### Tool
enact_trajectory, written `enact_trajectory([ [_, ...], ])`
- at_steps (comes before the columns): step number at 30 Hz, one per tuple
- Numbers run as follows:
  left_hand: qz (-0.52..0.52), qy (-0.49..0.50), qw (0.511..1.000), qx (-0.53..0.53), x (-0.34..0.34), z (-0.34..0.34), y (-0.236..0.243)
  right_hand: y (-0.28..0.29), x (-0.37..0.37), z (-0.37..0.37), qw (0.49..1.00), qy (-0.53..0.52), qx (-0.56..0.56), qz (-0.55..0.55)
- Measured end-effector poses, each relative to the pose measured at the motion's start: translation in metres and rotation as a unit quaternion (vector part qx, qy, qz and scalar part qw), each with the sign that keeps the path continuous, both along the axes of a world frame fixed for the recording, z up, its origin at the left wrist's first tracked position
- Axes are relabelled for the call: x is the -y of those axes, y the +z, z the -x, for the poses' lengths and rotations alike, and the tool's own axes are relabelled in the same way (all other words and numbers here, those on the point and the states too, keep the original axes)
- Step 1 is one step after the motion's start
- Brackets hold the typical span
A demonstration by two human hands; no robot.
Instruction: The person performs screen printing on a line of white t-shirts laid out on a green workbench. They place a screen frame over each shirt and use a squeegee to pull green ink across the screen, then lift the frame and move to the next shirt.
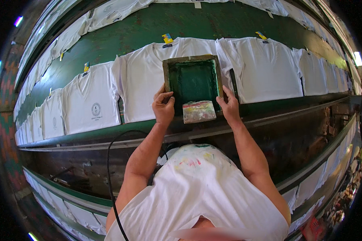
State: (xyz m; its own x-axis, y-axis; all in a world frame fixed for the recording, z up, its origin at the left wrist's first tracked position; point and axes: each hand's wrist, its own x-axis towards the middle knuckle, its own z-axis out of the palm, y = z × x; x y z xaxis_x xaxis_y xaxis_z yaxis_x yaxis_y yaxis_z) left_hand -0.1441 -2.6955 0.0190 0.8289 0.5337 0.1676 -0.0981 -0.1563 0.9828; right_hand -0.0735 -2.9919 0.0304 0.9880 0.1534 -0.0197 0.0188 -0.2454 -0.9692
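Note:
A screen-printing frame (218, 76) with a worn rim and dark green mesh lies over the right part of a white V-neck T-shirt (138, 76). My left hand (163, 106) is closed at its lower left side, fingers curled by the rim. On the opposite side my right hand (230, 106) grips the rim, thumb inside and fingers outside. Between my hands a paint-stained squeegee (199, 112) rests in the near end of the frame, touched by neither hand. The shirt under the frame is hidden.
White shirts lie in a row along the green table (149, 30); the shirt (90, 100) on the left bears a dark round print, the shirt (265, 72) on the right none. Yellow tags (167, 38) stand at collars. A black cable (110, 172) hangs beside my left arm. Another shirt-covered table (84, 197) is behind me.

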Motion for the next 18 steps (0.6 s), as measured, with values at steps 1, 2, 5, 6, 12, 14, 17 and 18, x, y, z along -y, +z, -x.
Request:
enact_trajectory([
  [1, -0.015, 0.004, 1.000, -0.005, 0.000, 0.000, 0.000, -0.002, 0.000, -0.001, 1.000, 0.008, -0.010, 0.001],
  [2, -0.030, 0.006, 0.999, -0.012, 0.000, 0.002, -0.001, -0.004, 0.001, -0.002, 1.000, 0.016, -0.022, 0.002],
  [5, -0.057, 0.005, 0.998, -0.011, 0.001, 0.003, -0.001, -0.009, 0.005, -0.003, 0.999, 0.024, -0.028, 0.012],
  [6, -0.053, 0.001, 0.999, -0.010, 0.000, 0.002, -0.002, -0.011, 0.006, -0.004, 0.999, 0.025, -0.026, 0.015],
  [12, -0.055, -0.001, 0.998, -0.008, -0.002, 0.001, -0.006, -0.011, 0.002, -0.004, 1.000, 0.011, -0.010, -0.005],
  [14, -0.056, -0.003, 0.998, 0.011, -0.003, 0.000, -0.009, -0.008, 0.001, -0.004, 1.000, 0.008, -0.016, -0.002],
  [17, -0.019, -0.002, 1.000, -0.017, -0.005, 0.000, -0.017, -0.001, 0.000, -0.002, 1.000, 0.007, 0.008, 0.025],
  [18, -0.019, -0.003, 1.000, -0.006, -0.006, -0.001, -0.019, 0.000, -0.001, -0.003, 0.999, -0.003, 0.001, 0.045],
])
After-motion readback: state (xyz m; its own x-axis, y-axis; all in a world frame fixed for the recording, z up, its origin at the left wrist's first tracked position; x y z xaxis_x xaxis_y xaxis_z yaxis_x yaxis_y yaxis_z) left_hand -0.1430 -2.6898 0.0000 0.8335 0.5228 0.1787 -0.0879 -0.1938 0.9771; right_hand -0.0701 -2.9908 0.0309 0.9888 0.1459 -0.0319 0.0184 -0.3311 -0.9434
